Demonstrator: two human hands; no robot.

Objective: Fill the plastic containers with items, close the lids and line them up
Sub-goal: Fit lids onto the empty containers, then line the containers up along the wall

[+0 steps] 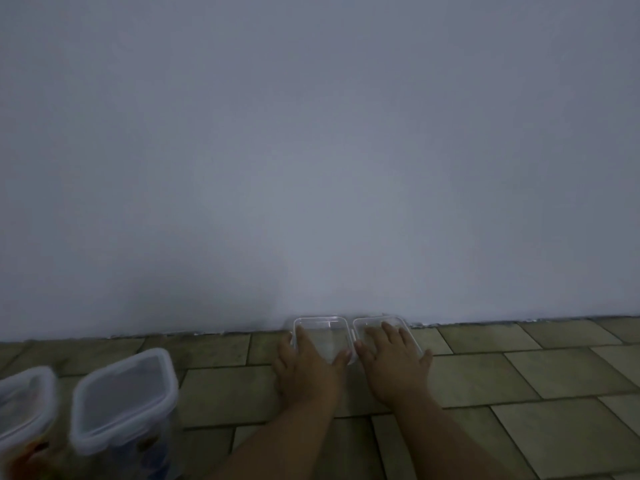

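Note:
Two low clear plastic containers stand side by side on the tiled floor, right against the wall. My left hand [308, 362] lies flat on top of the left container [327, 329], fingers spread and straight. My right hand [393, 358] lies flat on the right container [375, 323] in the same way. Both lids look closed, though the picture is dim and blurred. At the lower left stand two taller lidded containers, one [124, 400] with a dark blue item inside and one [24, 407] at the frame's edge with something orange inside.
A plain pale wall [311, 150] fills most of the view and meets the floor just behind the low containers. Greenish rectangular floor tiles [519, 372] stretch to the right and toward me.

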